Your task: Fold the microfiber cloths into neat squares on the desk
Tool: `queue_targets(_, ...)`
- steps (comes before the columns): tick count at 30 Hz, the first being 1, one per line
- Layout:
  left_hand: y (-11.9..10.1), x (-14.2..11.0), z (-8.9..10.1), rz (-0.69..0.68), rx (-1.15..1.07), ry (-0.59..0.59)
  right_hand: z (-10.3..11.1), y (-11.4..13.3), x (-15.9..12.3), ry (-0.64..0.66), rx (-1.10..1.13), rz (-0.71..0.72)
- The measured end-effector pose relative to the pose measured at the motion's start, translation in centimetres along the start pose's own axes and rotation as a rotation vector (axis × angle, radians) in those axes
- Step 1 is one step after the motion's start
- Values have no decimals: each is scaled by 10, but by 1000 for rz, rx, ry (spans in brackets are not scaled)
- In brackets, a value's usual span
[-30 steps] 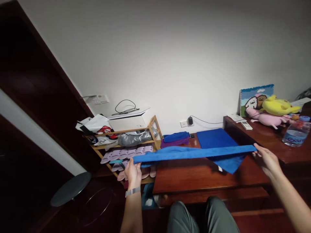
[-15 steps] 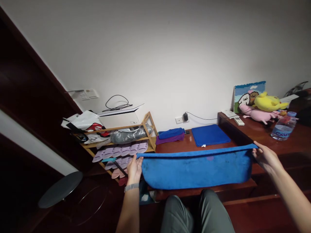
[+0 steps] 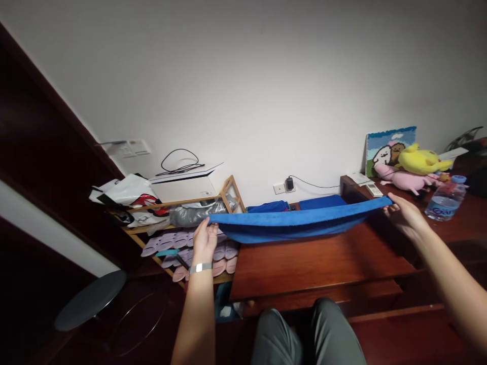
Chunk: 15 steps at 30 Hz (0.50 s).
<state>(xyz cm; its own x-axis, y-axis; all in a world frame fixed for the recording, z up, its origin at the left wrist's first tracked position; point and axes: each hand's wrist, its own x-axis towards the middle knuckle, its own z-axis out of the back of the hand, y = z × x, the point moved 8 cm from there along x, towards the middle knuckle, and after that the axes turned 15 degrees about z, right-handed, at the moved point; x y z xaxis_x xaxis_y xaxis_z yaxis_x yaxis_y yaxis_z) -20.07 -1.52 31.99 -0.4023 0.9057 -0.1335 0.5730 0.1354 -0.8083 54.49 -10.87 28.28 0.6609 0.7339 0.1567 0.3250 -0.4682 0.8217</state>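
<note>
A blue towel (image 3: 297, 223) is stretched out sideways in the air between my two hands, over the wooden bench (image 3: 304, 263). My left hand (image 3: 205, 238) pinches its left corner, in front of the shoe rack. Its right corner is gripped by my right hand (image 3: 403, 215), near the higher wooden top. The towel's lower part swings away toward the wall. Behind it, a folded darker blue cloth (image 3: 319, 202) and a smaller folded blue cloth (image 3: 268, 207) lie on the bench, both partly hidden by the towel.
A shoe rack (image 3: 234, 190) holding lilac and pink slippers (image 3: 167, 241) stands at left, with a white box (image 3: 186, 187) on top. At right are a water bottle (image 3: 445, 200), a pink plush toy (image 3: 403, 177) and a remote (image 3: 374, 190). A round stool (image 3: 91, 299) stands lower left.
Both hands have risen and moved toward the wall with the towel. Its hanging face has swung back, so the bench top now shows below it and the folded cloths are more covered.
</note>
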Motion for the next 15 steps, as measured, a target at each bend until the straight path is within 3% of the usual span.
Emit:
queue_targets(2, 7, -5, 19, -70, 116, 23, 10, -5, -6, 28, 17, 17)
queue_targets(4, 34, -15, 55, -64, 290, -27, 34, -28, -20, 27, -9, -7)
queue_targets(9, 137, -48, 146, 106, 557, -131, 111, -139, -71, 35, -273, -214)
queue_targets(12, 181, -56, 174, 184, 755, -192, 136, -187, -89, 103, -530, -277)
queue_targets(15, 194, -53, 185, 164, 985, -232, 143, -203, -91, 132, -641, -269)
